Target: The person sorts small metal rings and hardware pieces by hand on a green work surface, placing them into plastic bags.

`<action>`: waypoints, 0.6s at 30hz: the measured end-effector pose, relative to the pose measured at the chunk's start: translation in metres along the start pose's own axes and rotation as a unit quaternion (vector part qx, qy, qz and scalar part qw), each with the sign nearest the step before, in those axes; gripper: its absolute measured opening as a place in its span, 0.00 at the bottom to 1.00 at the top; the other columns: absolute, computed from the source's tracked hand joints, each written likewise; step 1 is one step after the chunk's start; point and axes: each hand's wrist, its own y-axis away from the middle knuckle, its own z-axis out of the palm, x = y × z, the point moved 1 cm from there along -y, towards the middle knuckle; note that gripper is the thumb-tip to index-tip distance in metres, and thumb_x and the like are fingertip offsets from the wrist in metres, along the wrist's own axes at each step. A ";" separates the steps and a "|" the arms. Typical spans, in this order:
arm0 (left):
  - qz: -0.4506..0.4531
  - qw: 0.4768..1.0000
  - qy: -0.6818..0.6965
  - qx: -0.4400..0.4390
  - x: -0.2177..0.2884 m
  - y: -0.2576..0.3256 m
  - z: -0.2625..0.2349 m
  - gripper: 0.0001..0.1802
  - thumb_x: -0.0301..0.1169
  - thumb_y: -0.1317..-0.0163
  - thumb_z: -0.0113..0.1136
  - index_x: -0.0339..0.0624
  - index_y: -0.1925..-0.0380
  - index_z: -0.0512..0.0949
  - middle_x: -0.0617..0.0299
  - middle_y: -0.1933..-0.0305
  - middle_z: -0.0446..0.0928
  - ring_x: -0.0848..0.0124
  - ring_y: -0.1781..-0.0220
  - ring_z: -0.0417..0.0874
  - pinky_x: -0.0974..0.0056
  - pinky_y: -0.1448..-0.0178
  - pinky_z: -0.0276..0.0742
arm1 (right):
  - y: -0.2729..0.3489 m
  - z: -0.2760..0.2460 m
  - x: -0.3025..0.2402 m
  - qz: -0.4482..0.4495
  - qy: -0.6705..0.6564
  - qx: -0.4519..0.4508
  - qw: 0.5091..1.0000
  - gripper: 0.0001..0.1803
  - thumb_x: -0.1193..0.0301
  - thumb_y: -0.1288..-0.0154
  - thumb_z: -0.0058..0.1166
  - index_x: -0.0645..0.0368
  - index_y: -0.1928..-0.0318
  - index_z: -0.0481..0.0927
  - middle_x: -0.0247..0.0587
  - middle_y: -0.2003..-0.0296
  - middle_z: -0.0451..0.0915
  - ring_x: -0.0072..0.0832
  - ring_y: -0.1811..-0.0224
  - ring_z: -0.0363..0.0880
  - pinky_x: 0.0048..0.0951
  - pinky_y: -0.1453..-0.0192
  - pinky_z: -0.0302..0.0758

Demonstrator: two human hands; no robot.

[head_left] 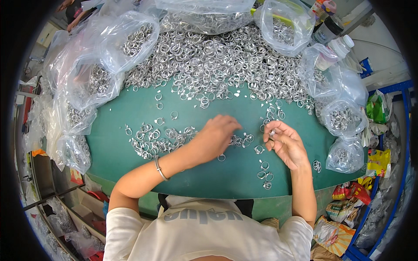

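A small silver ring [272, 132] sat pinched between the fingertips of the right hand [285, 145], raised just above the green desk [226, 174] with the fingers curled in around it. Whether more than that one piece was in the pinch could not be made out. Just beside it, the left hand [215, 137] lay palm down with its fingers bent narrow over a small cluster of rings [244, 140] on the desk surface; its fingertips touched or nearly touched them, and whether it gripped any could not be told. A thin bracelet [161, 168] circled the left forearm.

Between the two hands and nearer the person, a few single rings [264, 174] lay in a loose line, with one more ring [221, 157] under the left wrist. To the left of the left hand spread a flat scatter of rings [152, 139], well apart from the big heap of rings [217, 61] that covered the far half of the desk.

Clear plastic bags of rings [104, 65] lined the left side, another bag [283, 26] stood at the far right, and more filled bags [344, 126] crowded the right edge. Near the top right corner stood a white bottle [337, 48]. Coloured wrappers and packets [348, 209] lay on the floor to the right, by a blue frame [402, 143]. The person wore a pale shirt [204, 235].
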 end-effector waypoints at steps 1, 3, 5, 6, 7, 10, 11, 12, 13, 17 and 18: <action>0.003 0.999 -0.017 -0.028 0.006 0.004 0.001 0.17 0.20 0.46 0.55 0.40 0.54 0.75 0.54 0.56 0.72 0.59 0.54 0.72 0.56 0.47 0.67 | 0.000 0.000 0.001 -0.001 0.003 -0.003 1.000 0.11 0.81 0.38 0.42 0.67 0.56 0.73 0.38 0.66 0.75 0.25 0.68 0.75 0.21 0.69 0.69; 0.009 0.995 -0.051 -0.082 0.016 0.008 0.001 0.18 0.21 0.47 0.57 0.40 0.54 0.74 0.54 0.54 0.70 0.57 0.53 0.70 0.54 0.44 0.64 | -0.001 0.000 0.002 -0.002 0.010 -0.009 1.000 0.11 0.80 0.38 0.46 0.66 0.55 0.74 0.34 0.69 0.74 0.24 0.70 0.74 0.22 0.69 0.69; 0.008 0.997 -0.030 -0.067 0.007 0.010 0.003 0.18 0.22 0.48 0.59 0.40 0.54 0.74 0.56 0.57 0.70 0.59 0.56 0.71 0.56 0.49 0.68 | -0.003 0.005 0.005 -0.034 0.303 0.017 0.952 0.12 0.78 0.41 0.52 0.62 0.55 0.74 0.35 0.70 0.74 0.27 0.71 0.75 0.27 0.70 0.70; -0.006 0.998 -0.003 -0.060 0.002 0.009 0.002 0.18 0.21 0.47 0.59 0.40 0.54 0.74 0.57 0.57 0.71 0.62 0.56 0.72 0.59 0.50 0.69 | -0.004 0.008 0.008 -0.049 0.441 0.029 0.896 0.12 0.77 0.42 0.54 0.60 0.55 0.75 0.35 0.70 0.75 0.29 0.72 0.76 0.29 0.70 0.70; -0.017 0.998 0.025 -0.054 0.000 0.006 -0.001 0.17 0.21 0.46 0.58 0.40 0.54 0.75 0.58 0.57 0.72 0.64 0.56 0.73 0.61 0.52 0.71 | -0.004 0.014 0.011 -0.100 0.522 0.033 0.846 0.13 0.75 0.43 0.56 0.59 0.56 0.75 0.36 0.70 0.75 0.31 0.72 0.76 0.30 0.70 0.70; -0.156 0.960 0.232 -0.030 0.000 -0.007 -0.009 0.14 0.22 0.40 0.55 0.38 0.53 0.74 0.61 0.58 0.74 0.74 0.59 0.74 0.69 0.57 0.74 | -0.008 0.024 0.025 -0.195 0.663 0.044 0.722 0.10 0.73 0.47 0.60 0.56 0.63 0.77 0.44 0.73 0.75 0.41 0.73 0.76 0.38 0.70 0.70; -0.185 0.935 0.302 -0.021 -0.003 -0.009 -0.011 0.13 0.22 0.39 0.54 0.37 0.53 0.74 0.62 0.58 0.75 0.76 0.60 0.74 0.70 0.58 0.74 | -0.007 0.024 0.023 -0.190 0.666 0.059 0.719 0.08 0.73 0.47 0.60 0.56 0.65 0.77 0.43 0.73 0.76 0.41 0.74 0.76 0.38 0.70 0.70; -0.212 0.905 0.370 -0.011 -0.007 -0.011 -0.014 0.13 0.22 0.37 0.52 0.36 0.53 0.74 0.62 0.58 0.75 0.78 0.61 0.74 0.72 0.59 0.74 | -0.006 0.024 0.019 -0.185 0.668 0.074 0.717 0.07 0.74 0.47 0.59 0.57 0.66 0.77 0.43 0.74 0.76 0.40 0.75 0.76 0.37 0.70 0.70; -0.238 0.868 0.435 0.000 -0.010 -0.011 -0.018 0.12 0.23 0.36 0.51 0.35 0.52 0.73 0.63 0.59 0.76 0.80 0.61 0.74 0.73 0.59 0.75 | -0.004 0.023 0.014 -0.180 0.670 0.088 0.714 0.06 0.74 0.47 0.59 0.57 0.67 0.77 0.42 0.74 0.76 0.40 0.76 0.75 0.37 0.71 0.70; -0.310 0.786 0.535 -0.009 -0.019 -0.008 -0.029 0.14 0.21 0.36 0.49 0.33 0.50 0.72 0.62 0.58 0.76 0.78 0.60 0.76 0.72 0.58 0.75 | 0.001 0.013 0.000 -0.108 0.648 0.127 0.743 0.03 0.74 0.43 0.54 0.58 0.67 0.78 0.43 0.73 0.78 0.39 0.77 0.75 0.37 0.72 0.70; -0.286 0.819 0.497 -0.010 -0.017 -0.010 -0.029 0.14 0.20 0.36 0.49 0.33 0.50 0.72 0.62 0.58 0.77 0.78 0.60 0.77 0.72 0.59 0.76 | 0.000 0.009 0.000 -0.095 0.624 0.138 0.763 0.04 0.74 0.42 0.53 0.58 0.65 0.79 0.44 0.73 0.79 0.40 0.77 0.76 0.38 0.71 0.70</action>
